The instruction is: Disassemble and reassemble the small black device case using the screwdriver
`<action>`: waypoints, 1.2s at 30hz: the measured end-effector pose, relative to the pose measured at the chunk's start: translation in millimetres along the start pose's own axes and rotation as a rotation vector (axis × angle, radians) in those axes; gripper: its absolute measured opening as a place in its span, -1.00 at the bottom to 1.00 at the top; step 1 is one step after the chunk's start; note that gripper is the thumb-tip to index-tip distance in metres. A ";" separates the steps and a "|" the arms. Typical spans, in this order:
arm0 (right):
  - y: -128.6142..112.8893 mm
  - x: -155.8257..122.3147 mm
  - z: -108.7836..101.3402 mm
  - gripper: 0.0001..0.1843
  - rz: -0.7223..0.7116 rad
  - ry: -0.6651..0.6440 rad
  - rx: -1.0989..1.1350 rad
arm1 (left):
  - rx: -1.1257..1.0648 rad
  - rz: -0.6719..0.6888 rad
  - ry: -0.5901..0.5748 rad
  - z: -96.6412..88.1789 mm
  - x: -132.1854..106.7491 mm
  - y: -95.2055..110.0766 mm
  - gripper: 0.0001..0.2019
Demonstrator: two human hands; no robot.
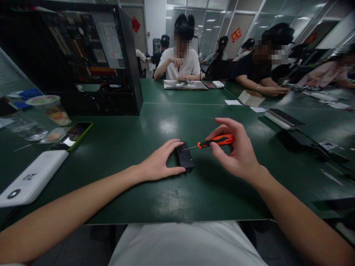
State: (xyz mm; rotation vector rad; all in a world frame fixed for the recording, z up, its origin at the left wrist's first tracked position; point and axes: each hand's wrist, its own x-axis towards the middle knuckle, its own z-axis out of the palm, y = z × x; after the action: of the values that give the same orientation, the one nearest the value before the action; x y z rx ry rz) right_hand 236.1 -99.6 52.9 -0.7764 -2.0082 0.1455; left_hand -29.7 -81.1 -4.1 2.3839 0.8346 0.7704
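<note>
A small black box-shaped device [185,159] lies on the green table [155,199] in front of me. My left hand [161,160] grips it, fingers over its far edge and thumb against its near side. My right hand [235,149] pinches a small screwdriver with an orange and black handle [217,140]. The thin metal tip points left and meets the top of the black device.
An open black computer case [83,55] stands at the back left. A phone in a green case [72,136], a white flat device [31,177], plastic cups and a bottle lie at the left. Dark devices lie at the right. Other people sit across the table.
</note>
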 end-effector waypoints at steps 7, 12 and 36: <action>-9.5 8.1 -1.3 -0.48 0.007 -0.032 -0.043 | -0.002 0.000 0.008 1.3 1.0 -0.7 -0.19; -18.8 49.1 3.4 -0.66 -0.041 -0.155 -0.060 | -0.003 0.000 0.001 0.3 1.5 0.8 -0.18; -24.6 108.2 1.1 -0.77 -0.061 -0.493 -0.289 | 0.020 -0.017 -0.001 -0.8 0.0 -0.2 -0.21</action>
State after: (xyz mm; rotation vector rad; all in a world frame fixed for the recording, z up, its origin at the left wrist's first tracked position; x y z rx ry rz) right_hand 185.6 -56.6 141.8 -0.9241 -2.5567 0.0083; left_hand -30.3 -80.8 -3.7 2.3913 0.8655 0.7569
